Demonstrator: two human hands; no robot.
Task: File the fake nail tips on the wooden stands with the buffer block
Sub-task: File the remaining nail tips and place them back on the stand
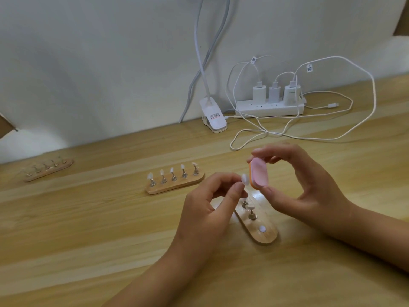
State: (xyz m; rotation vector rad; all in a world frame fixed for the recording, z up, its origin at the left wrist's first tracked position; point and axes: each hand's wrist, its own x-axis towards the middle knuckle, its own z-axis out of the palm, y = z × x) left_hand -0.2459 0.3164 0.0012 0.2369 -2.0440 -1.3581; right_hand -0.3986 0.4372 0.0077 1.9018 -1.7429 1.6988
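pinching the buffer block (258, 175) between thumb underneath and fingertips on top, the right hand (305, 189) has it up off the table, pink face toward the camera, orange side along its left edge. the left hand (212, 204) pinches one nail tip (245, 179) between thumb and forefinger, and the tip sits right against the block's orange edge. straight below both hands lies the nearest stand (264, 231), running away from the camera, with a couple of metal pegs showing and a white dot near its close end. just left of the hands is a second stand (174, 185) with five tips upright in a row. a third stand (49, 170) sits well off to the left, too blurry to read. all of it's on a wooden table (88, 229). at the back by the wall: a white clip lamp (213, 117) and a power strip (270, 108) with three chargers and loose white cables.
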